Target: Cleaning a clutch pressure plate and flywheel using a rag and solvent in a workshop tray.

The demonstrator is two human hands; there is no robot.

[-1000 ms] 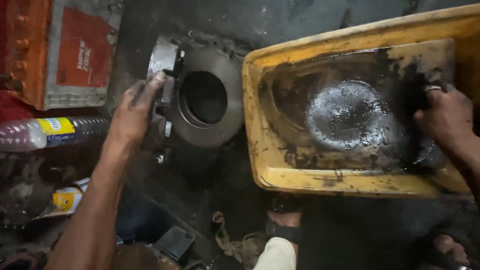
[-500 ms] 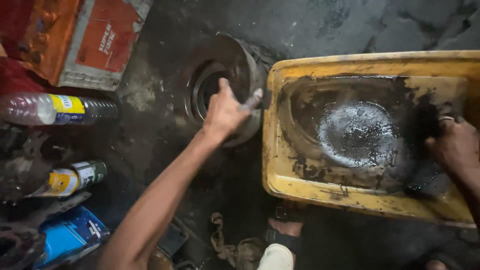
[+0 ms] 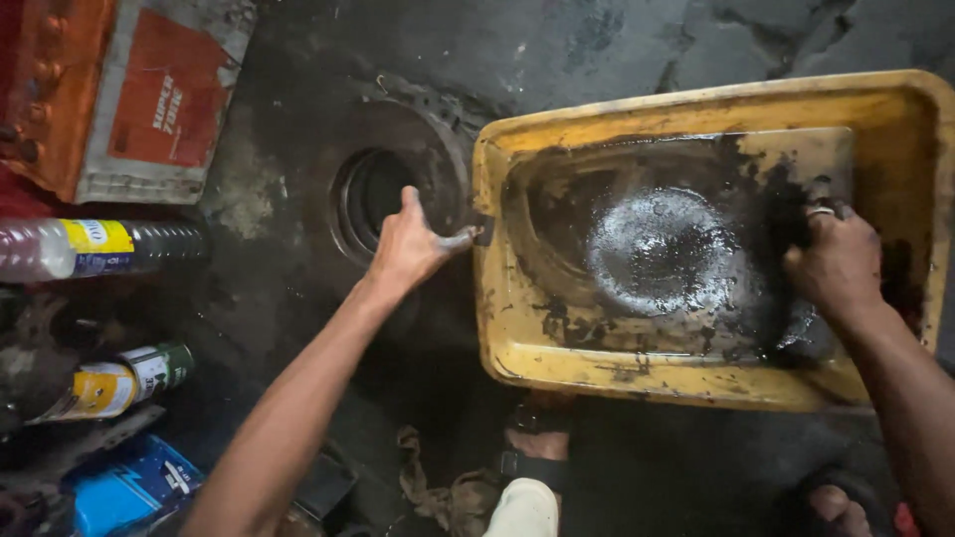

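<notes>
While you look straight down, your sandalled foot [image 3: 537, 438] shows at the bottom edge, planted on the dark, oily floor [image 3: 298, 268], with a crumpled rag [image 3: 438, 487] lying just beside it.

Your left hand [image 3: 413, 249] reaches out over the floor with the fingers spread — thumb pointing right, its greasy tip touching or nearly touching the outer left wall of the yellow plastic tub [image 3: 492, 298]. That hand's grip is loose and holds nothing. Just beyond it lies a round metal brake disc [image 3: 398, 149], flat on the floor with its centre hole facing up, right against the tub's left side.

Your right hand [image 3: 841, 264] is down inside the tub, near its right wall, fingers curled over in a closed grip with a ring on one finger. Whether anything sits under the palm cannot be told — the black sludge hides it. The tub floor is coated in dark oily liquid, with a shiny wet patch in the middle.

Off to your left lie a small tin can [image 3: 109, 383] on its side, a blue packet [image 3: 129, 487] below it, and a plastic bottle [image 3: 99, 244] lying on its side. Farther away, at the top left corner, stands an orange and grey box [image 3: 149, 99].
</notes>
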